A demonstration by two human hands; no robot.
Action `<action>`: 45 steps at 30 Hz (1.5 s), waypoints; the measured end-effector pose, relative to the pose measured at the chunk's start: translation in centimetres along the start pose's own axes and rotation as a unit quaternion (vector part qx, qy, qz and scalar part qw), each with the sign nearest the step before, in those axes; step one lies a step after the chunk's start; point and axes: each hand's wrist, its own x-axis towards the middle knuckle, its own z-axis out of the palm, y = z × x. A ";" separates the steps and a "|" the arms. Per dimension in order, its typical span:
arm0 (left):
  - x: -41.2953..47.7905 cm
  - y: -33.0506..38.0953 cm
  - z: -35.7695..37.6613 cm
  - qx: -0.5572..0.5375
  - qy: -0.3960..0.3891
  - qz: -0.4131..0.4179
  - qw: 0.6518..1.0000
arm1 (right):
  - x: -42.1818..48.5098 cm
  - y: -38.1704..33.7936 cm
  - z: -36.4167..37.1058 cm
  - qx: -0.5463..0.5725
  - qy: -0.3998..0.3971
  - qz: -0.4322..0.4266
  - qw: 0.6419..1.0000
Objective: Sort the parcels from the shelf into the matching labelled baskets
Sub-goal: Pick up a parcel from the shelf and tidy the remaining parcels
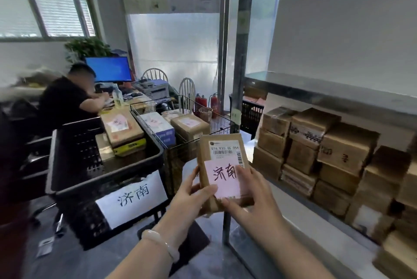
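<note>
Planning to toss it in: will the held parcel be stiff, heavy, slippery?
Probably stiff: the parcel shows flat faces and straight edges. Likely light: the left hand and right hand hold it by fingertips. Its taped wrap looks glossy, perhaps slippery.

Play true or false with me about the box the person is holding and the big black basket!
1. The left hand and the right hand both hold the brown cardboard parcel. True.
2. The pink paper note on the parcel shows the same characters as the white paper sign on the black plastic crate. True.
3. The black plastic crate has nothing in it. False: taped cardboard parcels already lie inside.
4. The grey metal shelf has no boxes under it. False: stacked brown boxes sit there.
5. The pale bracelet is on the right wrist. False: it is on the left wrist.
</note>
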 end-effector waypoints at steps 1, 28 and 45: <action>0.5 0.2 -1.3 -0.004 0.011 0.005 1.000 | 0.7 -0.1 1.2 0.000 -0.009 -0.001 1.000; 17.0 9.1 -30.3 0.007 0.458 0.048 0.888 | 31.7 -1.1 21.9 0.083 -0.275 -0.097 0.953; 23.6 5.4 -41.6 0.279 0.476 -0.170 0.817 | 39.0 -5.0 33.4 0.078 -0.314 -0.090 0.942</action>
